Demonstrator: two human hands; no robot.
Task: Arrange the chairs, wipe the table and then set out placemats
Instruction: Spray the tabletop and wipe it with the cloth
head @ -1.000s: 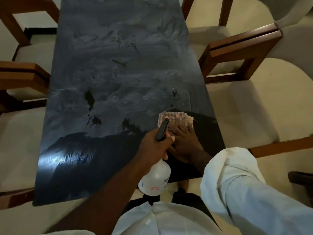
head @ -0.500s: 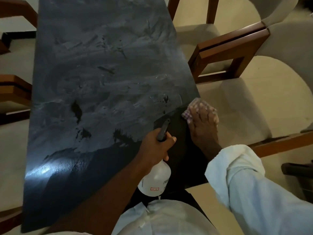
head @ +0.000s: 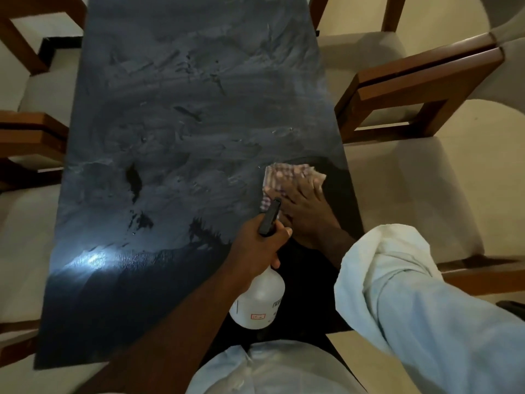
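Observation:
A long dark table point(head: 181, 115) runs away from me, its top streaked with wet smears and a few dry dark patches. My right hand point(head: 309, 214) lies flat on a checked cloth point(head: 287, 177) pressed to the table near its right edge. My left hand point(head: 258, 245) grips the black trigger head of a white spray bottle point(head: 260, 302), held above the near end of the table. The bottle hangs down below the hand.
Wooden armchairs with beige seats flank the table: two on the right point(head: 420, 81) point(head: 409, 200), and others on the left point(head: 31, 137). A bright light glare point(head: 93, 260) shows on the near left of the tabletop.
My right hand slid the cloth out to the table's right edge and back inward onto the top. The left hand with the bottle stayed almost still.

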